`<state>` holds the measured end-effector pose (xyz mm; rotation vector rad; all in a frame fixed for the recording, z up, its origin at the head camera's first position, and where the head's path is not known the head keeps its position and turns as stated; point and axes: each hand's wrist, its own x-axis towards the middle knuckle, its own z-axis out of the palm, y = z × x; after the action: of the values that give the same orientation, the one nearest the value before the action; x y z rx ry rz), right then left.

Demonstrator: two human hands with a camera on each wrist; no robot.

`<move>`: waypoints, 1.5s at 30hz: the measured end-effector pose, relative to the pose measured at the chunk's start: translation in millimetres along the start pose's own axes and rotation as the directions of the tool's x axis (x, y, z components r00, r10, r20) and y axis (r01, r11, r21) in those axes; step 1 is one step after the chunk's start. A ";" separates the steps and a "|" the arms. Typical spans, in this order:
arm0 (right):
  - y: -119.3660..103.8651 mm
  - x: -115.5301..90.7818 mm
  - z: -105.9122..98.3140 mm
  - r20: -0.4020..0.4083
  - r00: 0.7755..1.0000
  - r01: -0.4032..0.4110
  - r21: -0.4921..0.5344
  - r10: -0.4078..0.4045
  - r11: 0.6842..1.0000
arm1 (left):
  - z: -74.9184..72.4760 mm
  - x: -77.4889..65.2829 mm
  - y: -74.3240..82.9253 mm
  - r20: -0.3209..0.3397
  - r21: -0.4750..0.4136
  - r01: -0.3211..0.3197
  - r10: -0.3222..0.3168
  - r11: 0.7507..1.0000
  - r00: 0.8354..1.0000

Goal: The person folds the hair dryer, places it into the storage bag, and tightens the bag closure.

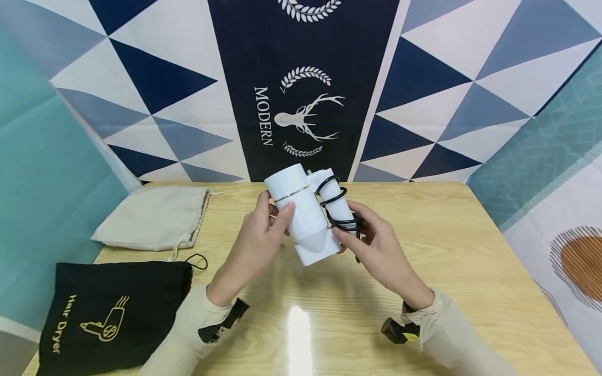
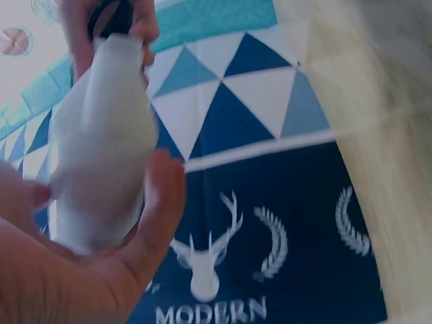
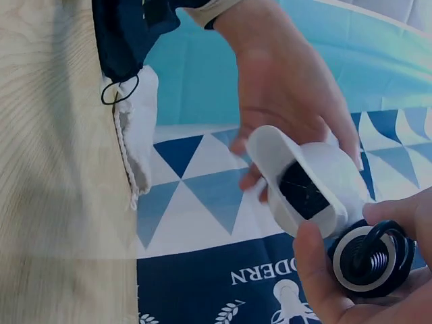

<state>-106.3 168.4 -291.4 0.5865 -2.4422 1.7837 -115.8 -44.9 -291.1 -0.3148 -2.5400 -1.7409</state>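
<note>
A white hair dryer [image 1: 301,219] with its handle [image 1: 339,208] folded beside the barrel is held above the table, tilted. Black cord [image 1: 335,197] winds round the handle. My left hand [image 1: 258,240] grips the barrel, thumb on the near side. With my right hand [image 1: 378,248] I hold the handle's lower end and the cord there, the thumb near the barrel. The right wrist view shows the dryer's flattened white mouth [image 3: 266,158] with a dark opening. In the left wrist view the dryer [image 2: 104,142] is blurred.
To the left lie a black drawstring bag [image 1: 155,308] printed "Hair Dryer" and a cream cloth bag [image 1: 146,219] behind it. The wooden table [image 1: 423,271] meets a patterned cloth backdrop [image 1: 301,52] at the back. Teal cloth [image 1: 37,156] hangs at the left.
</note>
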 end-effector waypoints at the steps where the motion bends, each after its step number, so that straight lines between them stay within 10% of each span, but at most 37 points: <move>1: 1.4 0.5 -1.1 0.009 1.000 -0.015 0.015 0.015 1.000 | -2.5 1.5 -6.0 0.021 0.027 0.019 -0.020 0.999 1.000; 8: 7.6 -5.3 -3.5 0.053 0.997 -0.063 0.034 0.061 0.997 | -14.0 -2.3 -23.0 0.124 0.123 0.084 -0.099 0.989 0.987; 16: 7.7 -5.4 2.6 0.072 0.995 -0.067 0.046 0.063 0.997 | -28.6 -9.3 -26.8 0.065 0.280 0.039 -0.060 0.959 0.996; 30: 13.8 -0.7 13.7 0.078 0.994 -0.077 0.034 0.075 0.996 | -83.6 -2.7 -68.2 0.015 0.698 -0.059 0.068 0.713 0.998; 45: 22.6 2.9 30.0 0.073 0.990 -0.116 -0.021 0.117 0.993 | -139.2 8.2 -111.3 -0.018 0.725 -0.003 0.023 0.688 1.000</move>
<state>-111.5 145.6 -321.0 0.5283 -2.5888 1.8129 -155.9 -211.4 -340.9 -0.2487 -2.9218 -0.5813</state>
